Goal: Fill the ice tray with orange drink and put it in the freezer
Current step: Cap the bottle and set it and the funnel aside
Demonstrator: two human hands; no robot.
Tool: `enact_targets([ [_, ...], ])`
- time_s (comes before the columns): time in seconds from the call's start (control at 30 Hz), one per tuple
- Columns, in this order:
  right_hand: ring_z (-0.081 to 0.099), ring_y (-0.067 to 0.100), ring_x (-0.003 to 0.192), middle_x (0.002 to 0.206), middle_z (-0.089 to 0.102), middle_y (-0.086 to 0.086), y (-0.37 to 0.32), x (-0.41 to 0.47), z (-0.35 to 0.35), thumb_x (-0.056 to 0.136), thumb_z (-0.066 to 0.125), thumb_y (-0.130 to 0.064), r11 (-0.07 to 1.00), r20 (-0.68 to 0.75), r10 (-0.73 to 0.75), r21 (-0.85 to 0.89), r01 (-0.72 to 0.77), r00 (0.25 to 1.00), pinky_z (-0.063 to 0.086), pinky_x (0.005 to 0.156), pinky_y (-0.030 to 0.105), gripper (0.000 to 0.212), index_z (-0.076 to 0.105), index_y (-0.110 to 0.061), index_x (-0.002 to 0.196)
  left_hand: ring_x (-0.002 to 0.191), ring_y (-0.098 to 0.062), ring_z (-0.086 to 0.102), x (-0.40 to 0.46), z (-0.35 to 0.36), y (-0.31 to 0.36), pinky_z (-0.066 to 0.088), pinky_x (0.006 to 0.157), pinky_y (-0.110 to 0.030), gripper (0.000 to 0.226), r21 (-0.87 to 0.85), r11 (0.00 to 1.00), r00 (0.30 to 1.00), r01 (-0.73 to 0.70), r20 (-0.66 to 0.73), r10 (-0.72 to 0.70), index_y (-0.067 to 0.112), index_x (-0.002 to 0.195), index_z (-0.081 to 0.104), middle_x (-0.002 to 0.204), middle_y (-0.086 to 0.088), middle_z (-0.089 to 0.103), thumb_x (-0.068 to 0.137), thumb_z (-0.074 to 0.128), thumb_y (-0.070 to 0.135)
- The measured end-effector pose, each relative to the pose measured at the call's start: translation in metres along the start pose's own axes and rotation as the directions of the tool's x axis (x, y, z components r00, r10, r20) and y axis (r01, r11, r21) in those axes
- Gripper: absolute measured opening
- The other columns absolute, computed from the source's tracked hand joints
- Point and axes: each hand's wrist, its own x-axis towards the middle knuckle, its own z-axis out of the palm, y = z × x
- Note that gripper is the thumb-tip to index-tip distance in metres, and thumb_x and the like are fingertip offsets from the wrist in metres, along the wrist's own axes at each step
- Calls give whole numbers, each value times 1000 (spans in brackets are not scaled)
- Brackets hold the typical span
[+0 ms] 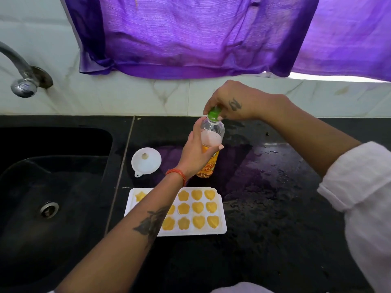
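Ice tray point(220, 228): white, lying flat on the black counter point(275, 208) at the near middle, just right of the sink. Its visible pockets (stars, flowers, hearts) hold orange drink; the left forearm crosses over the tray's left part and hides several pockets.

Left hand point(195, 157): wrapped around the middle of the bottle, thumb on the right side, fingers on the left. An orange thread band sits at the wrist; a dark tattoo marks the forearm.

Right hand point(227, 100): fingers closed from above on the green cap point(213, 114), gripping it. A small tattoo shows on the back of the hand; a white sleeve is rolled at the forearm.

Bottle point(211, 132): clear plastic, standing upright on the counter just beyond the tray's far edge. Upper part is clear and looks empty; orange drink shows in the lower part behind a printed label.

Funnel point(146, 160): white, resting on the counter with its wide mouth up, left of the bottle and beyond the tray's far left corner, apart from both.

Sink point(53, 187): black basin at the left, metal drain in its floor.

Tap point(20, 70): chrome, at the far left, mounted on the white marble-pattern wall.

Curtain point(190, 34): purple cloth hanging across the far wall (its colour reflects in the wet-looking counter).
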Motion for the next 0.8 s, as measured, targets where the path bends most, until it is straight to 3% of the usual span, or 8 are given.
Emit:
enact_targets([
  [0.1,61,31,93,107,68,15,3,3,3,91,56,-24,996,9,39,-81,-38,999,45,79,30,29,65,-10,114,108,-21,50,0,0,0,46,83,-31,82,10,1000,1000,-1,9,1,33,142,17,138,-10,39,79,71,34],
  [0.2,53,29,70,81,64,18,2,5,9,92,45,-49,976,6,124,-180,-121,992,37,64,28,53,66,0,89,113,-26,51,0,-1,1,49,88,-36,81,-2,1000,1000,-5,29,5,32,141,17,138,-11,39,80,70,33],
  [0.3,57,29,64,68,64,15,10,4,4,84,38,-67,970,66,241,-44,-239,968,37,57,27,73,63,-1,68,112,-22,49,0,-2,1,45,87,-31,82,-9,1000,1000,-2,31,2,32,142,17,139,-11,39,80,71,33],
  [0.37,66,29,89,102,70,16,20,-1,-4,78,54,-65,964,171,255,36,-264,952,48,76,30,66,67,-6,105,109,-19,49,1,-2,0,44,85,-29,83,-13,1000,1000,0,30,0,32,142,16,138,-10,39,79,71,33],
  [0.43,62,24,105,129,59,8,19,-6,-9,75,74,-38,974,187,180,105,-202,966,44,86,26,69,46,-22,136,107,-17,47,0,-1,0,44,84,-29,83,-10,1000,1000,-7,27,7,32,142,17,138,-9,39,79,71,34],
  [0.5,63,18,98,123,63,6,13,-6,-4,79,72,-19,983,106,81,156,-97,991,43,81,22,55,53,-27,131,106,-18,49,0,-1,-1,46,84,-29,83,-17,1000,999,-9,32,9,34,141,17,137,-10,39,79,71,33],
  [0.6,61,24,97,113,67,12,6,1,9,88,62,-24,994,-38,83,67,-81,996,40,80,24,34,62,-19,121,107,-19,50,1,-2,-2,47,84,-29,83,-28,1000,1000,5,16,-5,35,141,17,138,-9,39,79,71,33],
  [0.8,57,25,83,102,63,17,6,0,24,94,45,-43,984,-83,173,-26,-176,981,46,75,33,44,55,-6,116,112,-20,48,5,-7,0,45,86,-29,82,-38,999,997,3,73,-1,31,142,16,138,-11,40,80,71,29],
])
